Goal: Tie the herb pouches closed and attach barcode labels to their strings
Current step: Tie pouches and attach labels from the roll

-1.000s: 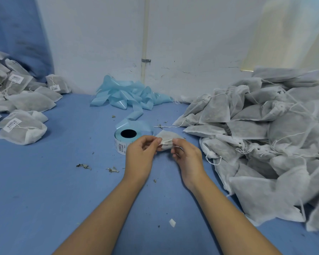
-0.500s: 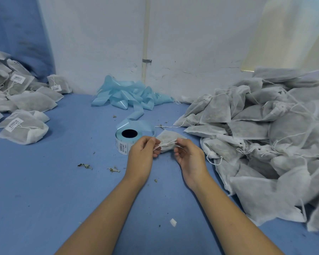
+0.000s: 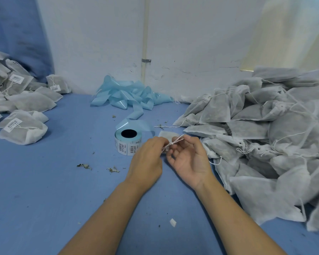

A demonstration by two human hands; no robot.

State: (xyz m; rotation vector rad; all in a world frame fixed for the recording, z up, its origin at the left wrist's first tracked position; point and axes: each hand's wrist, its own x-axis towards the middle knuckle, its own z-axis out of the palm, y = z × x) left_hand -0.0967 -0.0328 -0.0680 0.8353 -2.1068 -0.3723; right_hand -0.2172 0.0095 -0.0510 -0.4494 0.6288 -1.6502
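Since the frame a second ago, right hand (image 3: pixel 190 162) has rolled palm-up, its lower fingers (image 3: pixel 170 157) now loosely spread while thumb and forefinger pinch the white string (image 3: pixel 176 140). Left hand (image 3: pixel 147 159), knuckles up, pinches the same string at its near end, fingers curled. String runs taut between both hands, just above the small herb pouch (image 3: pixel 167 135), which lies on the blue counter (image 3: pixel 50 181) mostly hidden behind the fingers. Label roll (image 3: pixel 128 142), barcodes outward, stands just left of the hands; its spent blue backing strip (image 3: pixel 129 97) heaps against the white wall. Untied pouches (image 3: pixel 261 129) piled at right, close beside the right wrist. Labelled pouches (image 3: pixel 20 105) stacked far left. Dried herb scraps (image 3: pixel 84 166) and a white paper bit (image 3: pixel 173 222) scattered on the counter.
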